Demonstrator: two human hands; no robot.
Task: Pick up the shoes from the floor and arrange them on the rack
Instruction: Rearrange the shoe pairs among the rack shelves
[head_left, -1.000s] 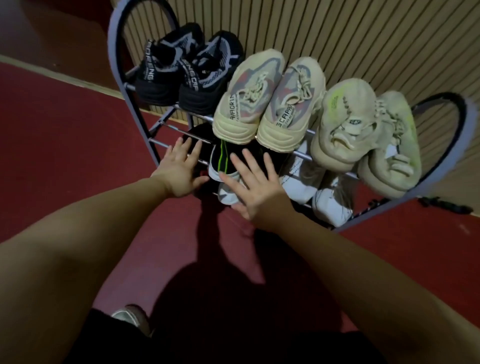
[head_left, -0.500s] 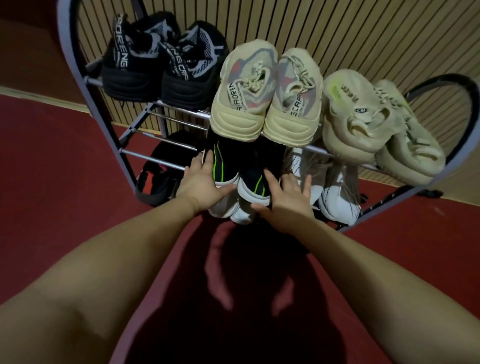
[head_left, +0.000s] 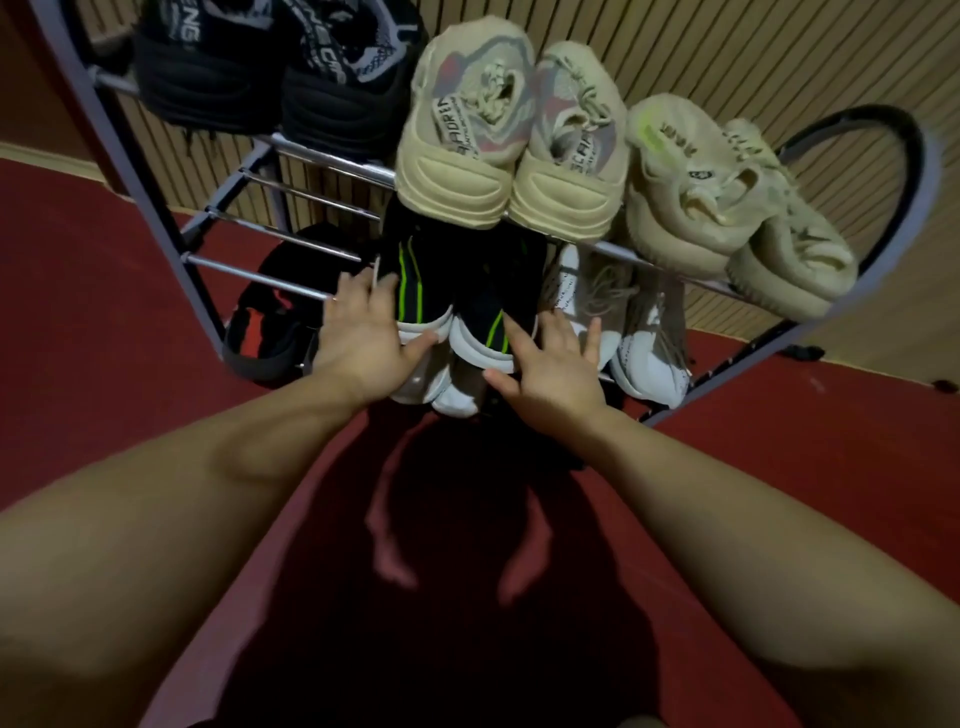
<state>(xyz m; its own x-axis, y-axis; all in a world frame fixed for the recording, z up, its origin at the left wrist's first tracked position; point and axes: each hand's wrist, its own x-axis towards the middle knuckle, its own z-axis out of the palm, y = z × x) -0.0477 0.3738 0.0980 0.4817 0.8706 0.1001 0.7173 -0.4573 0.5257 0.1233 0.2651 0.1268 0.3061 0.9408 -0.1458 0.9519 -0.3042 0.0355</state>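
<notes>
Two black shoes (head_left: 249, 78) sit at the top left end of the rack (head_left: 136, 171), with a dark bag (head_left: 265, 332) on the floor under its lower left rails. Next is the left hand (head_left: 363, 338): fingers straight and spread, flat on the heel of the left striped shoe (head_left: 421, 280), thumb along its white sole, clamping nothing. Both striped shoes are on the rack's lower tier, middle, under the beige pair (head_left: 509, 140). They have black uppers, neon green stripes and white soles, with heels toward the camera. The right striped shoe (head_left: 483, 312) touches its mate. The right hand (head_left: 550, 364) is also splayed, fingertips on that heel, not gripping. These are probably light, with a soft upper and a firmer rubber sole. Best to pinch the heel collar or push on the sole edge, since the upper would buckle. The white pair (head_left: 644, 338) is lower right on the rack, the cream pair (head_left: 727, 218) at its top right end.
</notes>
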